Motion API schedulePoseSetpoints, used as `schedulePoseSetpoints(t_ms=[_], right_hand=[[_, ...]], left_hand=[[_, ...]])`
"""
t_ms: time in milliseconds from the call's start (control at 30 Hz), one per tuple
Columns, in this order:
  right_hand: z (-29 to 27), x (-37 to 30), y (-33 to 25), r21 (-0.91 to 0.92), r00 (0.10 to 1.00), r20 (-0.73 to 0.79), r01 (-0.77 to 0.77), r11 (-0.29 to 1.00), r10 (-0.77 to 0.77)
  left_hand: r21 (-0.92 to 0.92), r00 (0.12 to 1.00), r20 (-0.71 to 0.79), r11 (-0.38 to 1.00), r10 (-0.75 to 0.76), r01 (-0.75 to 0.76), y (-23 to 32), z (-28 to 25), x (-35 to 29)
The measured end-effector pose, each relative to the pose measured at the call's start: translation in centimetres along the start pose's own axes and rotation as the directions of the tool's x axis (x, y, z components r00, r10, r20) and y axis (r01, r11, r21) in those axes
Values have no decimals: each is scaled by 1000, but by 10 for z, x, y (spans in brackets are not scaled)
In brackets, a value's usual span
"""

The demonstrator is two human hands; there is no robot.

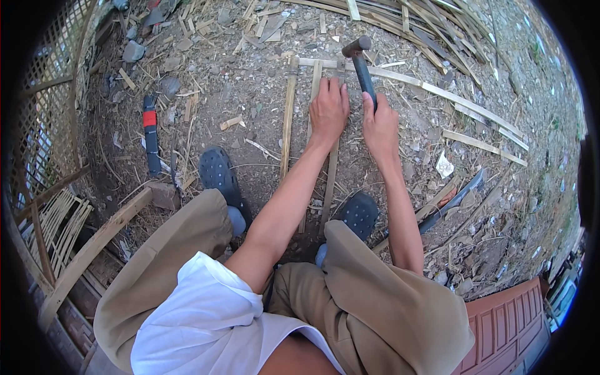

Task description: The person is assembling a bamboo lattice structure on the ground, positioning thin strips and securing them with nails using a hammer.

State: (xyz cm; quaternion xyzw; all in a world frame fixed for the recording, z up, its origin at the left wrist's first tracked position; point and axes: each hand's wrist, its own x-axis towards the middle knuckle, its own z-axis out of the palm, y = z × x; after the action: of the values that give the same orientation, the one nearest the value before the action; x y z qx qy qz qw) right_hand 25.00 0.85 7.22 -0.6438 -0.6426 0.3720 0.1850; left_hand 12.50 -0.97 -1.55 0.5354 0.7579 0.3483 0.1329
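Observation:
My right hand (381, 130) grips the dark handle of a hammer (362, 74), its rusty head up and away from me above the ground. Just left of it, my left hand (329, 114) is low over thin wooden slats, fingers bent and pressed together; whatever is under the fingertips is hidden. Several slats run toward me side by side: a pale left slat (289, 119), and a darker slat (330, 178) passing by my left hand. Across their far ends lies a long pale cross strip (400, 76), bending off to the right.
Left of my feet lies a dark tool with a red band (149, 119). A long blade (456, 200) rests on the right. Bundled wooden strips (400, 28) lie at the far side. A timber frame (94, 244) stands at left, a reddish panel (506, 325) at lower right.

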Motion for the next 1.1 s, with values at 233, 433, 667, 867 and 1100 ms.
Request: schedulePoseSetpoints(t_ms=[233, 433, 667, 867, 1100], right_hand=[[5, -3, 6, -44, 999, 7, 34, 998, -34], [-5, -17, -1, -65, 999, 10, 46, 997, -45], [10, -11, 11, -188, 993, 0, 112, 976, -114], [-3, -22, -15, -72, 984, -56, 165, 984, -169], [10, -25, -9, -157, 991, 53, 126, 979, -119]], left_hand=[[42, 1000, 19, 999, -14, 14, 2, 3, 0], [92, 1000, 20, 996, 2, -4, 1, 2, 1], [84, 1000, 11, 996, 3, -4, 0, 4, -1], [45, 1000, -6, 999, -18, 19, 3, 5, -2], [77, 999, 34, 997, -10, 7, -2, 2, -5]])
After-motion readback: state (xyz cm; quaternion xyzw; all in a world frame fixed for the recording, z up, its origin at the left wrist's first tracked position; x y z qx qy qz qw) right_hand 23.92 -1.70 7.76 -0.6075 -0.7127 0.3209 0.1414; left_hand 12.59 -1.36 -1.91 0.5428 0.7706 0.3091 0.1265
